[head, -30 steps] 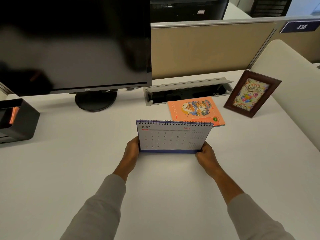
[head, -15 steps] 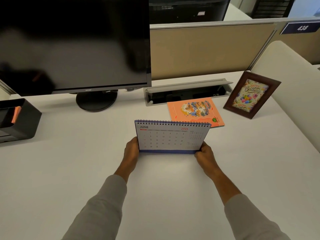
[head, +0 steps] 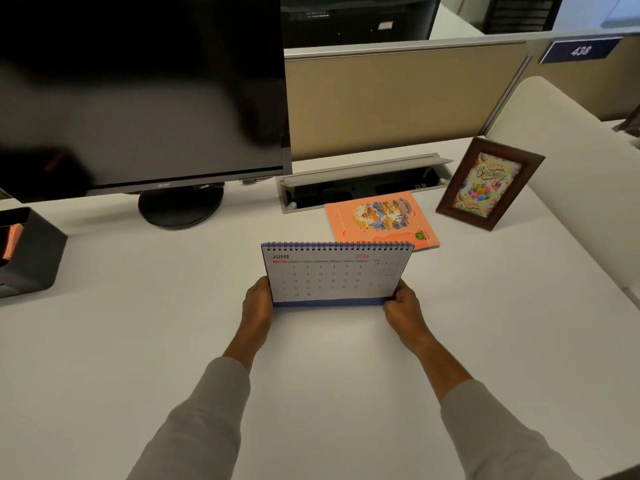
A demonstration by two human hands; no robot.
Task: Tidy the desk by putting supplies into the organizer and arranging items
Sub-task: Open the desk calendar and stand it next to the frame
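Observation:
A spiral-bound desk calendar (head: pixel 332 273) showing June stands upright on the white desk (head: pixel 138 341) in the middle. My left hand (head: pixel 258 299) grips its lower left edge, fingers hidden behind it. My right hand (head: pixel 401 306) grips its lower right corner, with the thumb on the front. An orange notebook (head: pixel 379 218) lies flat just behind the calendar. The black organizer (head: pixel 31 251) sits at the far left edge and holds an orange pad.
A black monitor (head: pixel 138 91) on a round stand (head: pixel 180 207) fills the back left. A grey cable tray (head: pixel 363 178) is set into the desk behind the notebook. A brown picture frame (head: pixel 488 183) stands at the back right beside a white rounded panel (head: pixel 571 174).
The calendar and both hands have shifted very slightly to the left; my grip on it is unchanged.

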